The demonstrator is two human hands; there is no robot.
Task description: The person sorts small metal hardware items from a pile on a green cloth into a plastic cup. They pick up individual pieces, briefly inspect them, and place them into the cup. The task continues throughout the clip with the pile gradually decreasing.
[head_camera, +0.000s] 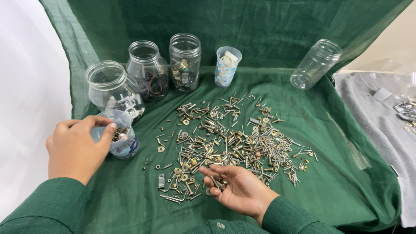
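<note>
Left hand (pixel 78 147) fingers closed over rim of cup (pixel 121 138), right hand (pixel 238 186) open palm up holding few screws (pixel 220 182), pile (pixel 234 138) on green cloth (pixel 338 173)

Dark green woven cloth (pixel 338 173); silver and brass screws and washers (pixel 234 143), centre; clear plastic cup with blue dots (pixel 227 67), upper centre; grey felt mat (pixel 381 125), right; green sleeves (pixel 47 208), bottom.
</note>
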